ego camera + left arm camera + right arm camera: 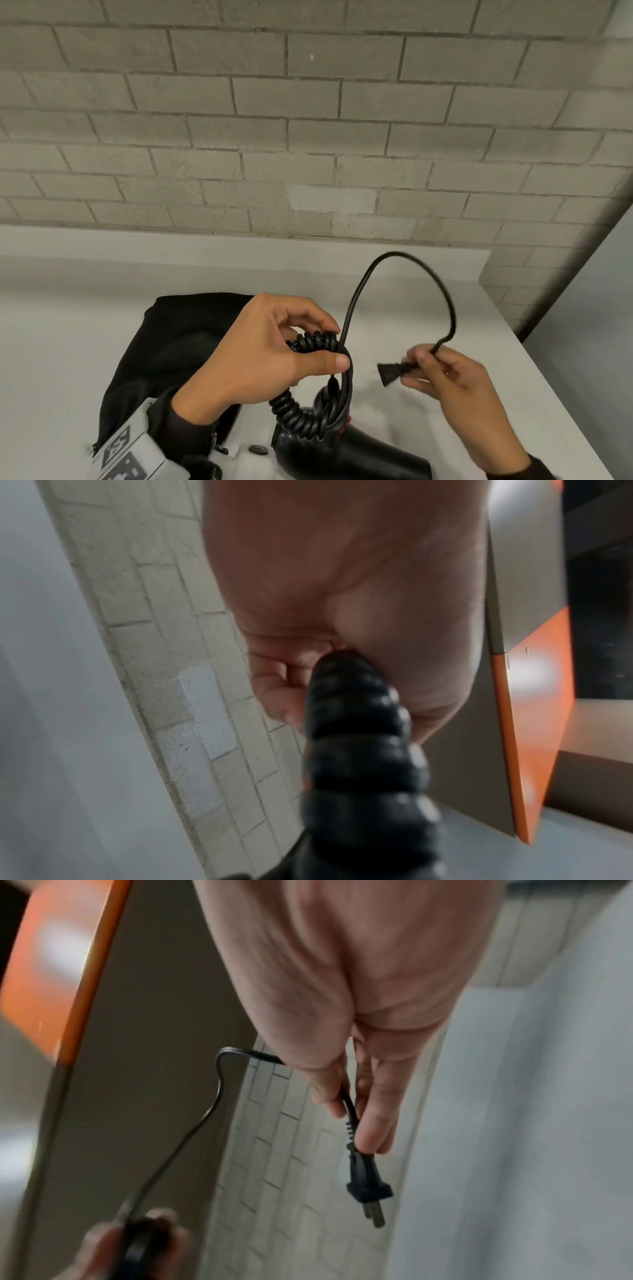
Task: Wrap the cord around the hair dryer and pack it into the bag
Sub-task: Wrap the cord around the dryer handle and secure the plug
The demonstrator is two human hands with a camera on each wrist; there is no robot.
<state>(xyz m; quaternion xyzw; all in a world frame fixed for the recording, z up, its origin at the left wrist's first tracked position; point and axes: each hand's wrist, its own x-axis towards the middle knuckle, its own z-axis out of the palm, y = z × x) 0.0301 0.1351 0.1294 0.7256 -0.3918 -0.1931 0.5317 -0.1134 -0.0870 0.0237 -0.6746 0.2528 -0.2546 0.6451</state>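
A black hair dryer (349, 448) lies at the table's near edge, its coiled cord (301, 411) looped up from it. My left hand (274, 356) grips the coiled part (356, 723) of the cord above the dryer, thumb over the coils. The straight black cord (411, 260) arcs up and over to my right hand (445, 383), which pinches it just behind the plug (390, 371). In the right wrist view the plug (368, 1188) hangs below my fingertips (373, 1134), prongs pointing away. A black fabric bag (171, 346) lies on the table behind my left hand.
The white table (411, 291) runs back to a grey brick wall (308, 137); its right edge (555, 377) slants toward me. An orange-edged panel (527, 723) shows in the wrist views. A small dark button (257, 449) sits near the dryer.
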